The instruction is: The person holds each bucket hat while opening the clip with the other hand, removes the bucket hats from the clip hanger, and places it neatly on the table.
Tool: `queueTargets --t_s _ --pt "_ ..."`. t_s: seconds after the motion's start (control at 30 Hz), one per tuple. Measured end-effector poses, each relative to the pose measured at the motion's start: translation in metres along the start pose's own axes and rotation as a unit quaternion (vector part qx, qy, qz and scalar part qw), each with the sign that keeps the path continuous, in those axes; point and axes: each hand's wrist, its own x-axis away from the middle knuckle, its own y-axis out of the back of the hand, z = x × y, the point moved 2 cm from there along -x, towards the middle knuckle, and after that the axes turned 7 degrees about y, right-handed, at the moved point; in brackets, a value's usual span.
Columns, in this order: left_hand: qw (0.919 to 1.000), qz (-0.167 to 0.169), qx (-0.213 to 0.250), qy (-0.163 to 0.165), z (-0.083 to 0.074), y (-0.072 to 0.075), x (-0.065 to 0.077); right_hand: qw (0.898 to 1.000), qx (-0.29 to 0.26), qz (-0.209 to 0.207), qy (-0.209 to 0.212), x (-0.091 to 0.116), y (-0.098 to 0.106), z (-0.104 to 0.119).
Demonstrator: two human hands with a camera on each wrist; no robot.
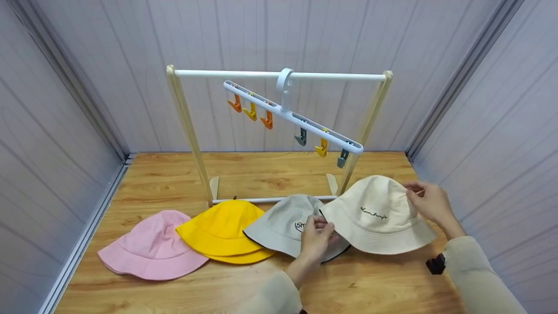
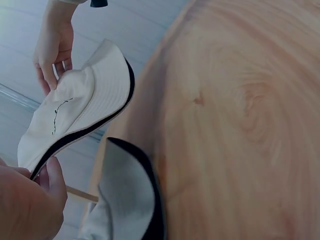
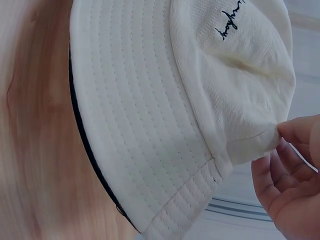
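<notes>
A cream bucket hat (image 1: 370, 218) with dark script lettering is held up off the table between both hands. My left hand (image 1: 316, 237) pinches the left end of its brim; the left wrist view shows thumb and fingers on the brim's black-lined edge. At the crown's right side, my right hand (image 1: 429, 203) pinches the fabric, as the right wrist view shows up close. Behind the left hand lies a grey bucket hat (image 1: 279, 231) with a black edge, its lettering partly covered by that hand. The cream hat overlaps its right part in the head view.
A yellow bucket hat (image 1: 226, 231) and a pink bucket hat (image 1: 152, 248) lie to the left on the wooden table (image 1: 348, 288). Behind stands a rack with a white bar (image 1: 226, 74), from which a white hanger (image 1: 261, 101) with several coloured clips hangs at a slant.
</notes>
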Motion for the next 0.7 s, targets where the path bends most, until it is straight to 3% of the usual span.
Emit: queueTargets --t_s 0.2,0.43,0.7 --pt "0.9993 -0.005 0.021 0.032 0.014 -0.008 0.003 1.000 0.004 0.016 0.010 -0.004 -0.009 -0.011" --pt "0.9982 -0.006 0.035 0.049 0.023 -0.013 0.002 0.999 -0.003 0.035 -0.013 -0.009 -0.021 -0.018" --pt "0.9969 -0.003 0.034 0.071 0.029 -0.010 -0.002 1.000 -0.001 0.020 -0.024 -0.017 -0.036 -0.023"
